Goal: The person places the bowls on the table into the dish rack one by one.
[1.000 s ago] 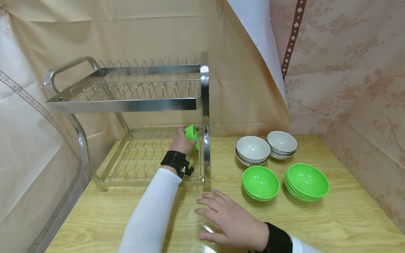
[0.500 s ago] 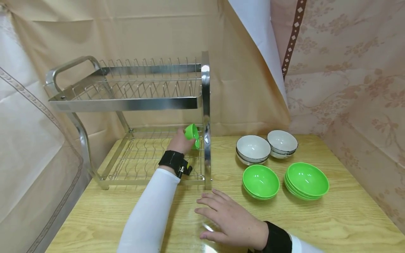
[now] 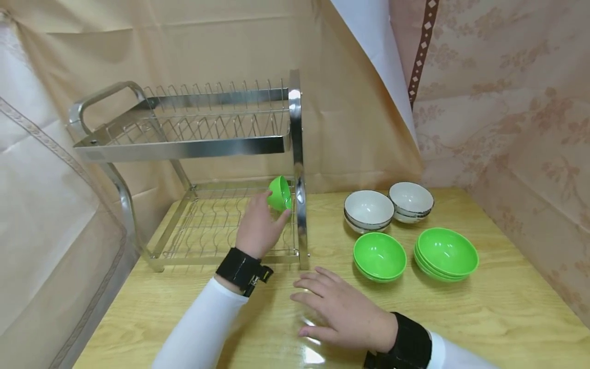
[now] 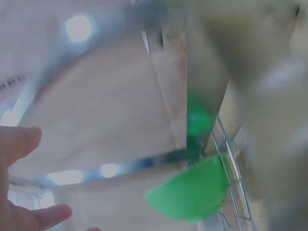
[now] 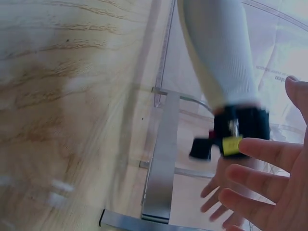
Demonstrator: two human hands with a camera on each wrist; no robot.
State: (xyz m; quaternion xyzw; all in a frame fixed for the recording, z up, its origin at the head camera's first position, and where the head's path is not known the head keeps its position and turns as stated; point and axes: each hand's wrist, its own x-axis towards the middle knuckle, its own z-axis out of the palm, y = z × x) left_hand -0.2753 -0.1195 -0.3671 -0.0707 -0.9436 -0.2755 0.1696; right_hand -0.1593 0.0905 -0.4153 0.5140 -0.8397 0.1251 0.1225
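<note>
- The small green bowl is smooth, a little shiny and plain in colour; it stands tilted on its side, with the open mouth turned to the right.
- It is on the lower tier of the metal dish rack, at the right end, near the upright post.
- The left hand is just beside this bowl, thumb and fingers spread apart, and it holds nothing; the left wrist view shows a gap between the visible fingers and the bowl.
- The right hand is also wide, with nothing in it, over the worktop.
- In the left wrist view, the hand is cut off by the edge, and a large blurred shape fills the right side; I cannot tell what it is.
- In the right wrist view, the bowl cannot be made out.
</note>
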